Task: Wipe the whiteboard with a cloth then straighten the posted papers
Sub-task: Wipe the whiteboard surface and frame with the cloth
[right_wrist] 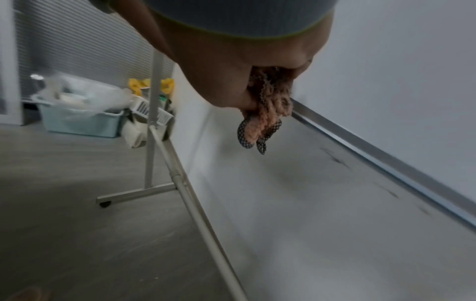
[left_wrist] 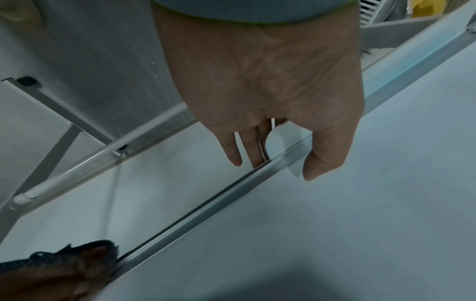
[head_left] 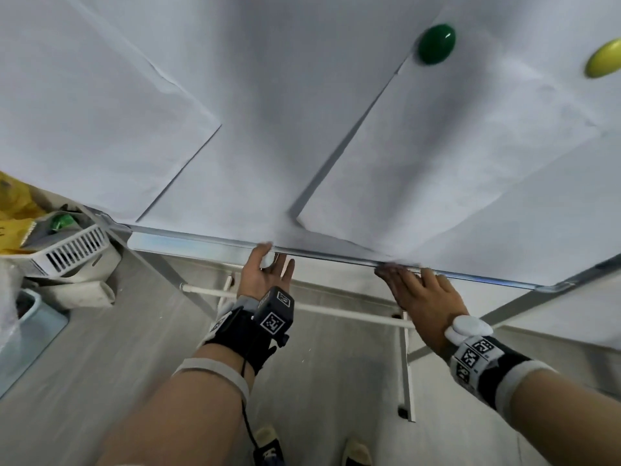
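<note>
**Both hands at the whiteboard's bottom rail**

The right hand (head_left: 424,290) is curled round a bunched pinkish cloth (right_wrist: 268,114), its grip closed on it, against the metal rail (head_left: 208,242) of the whiteboard (head_left: 275,112). The left hand (head_left: 265,274) pinches the lower edge of a paper (head_left: 235,163), thumb over the front and fingers behind the rail. A second paper (head_left: 437,156) hangs under a green magnet (head_left: 436,44), near a yellow magnet (head_left: 603,58). Baskets (head_left: 75,247) crowd the floor at left.
</note>
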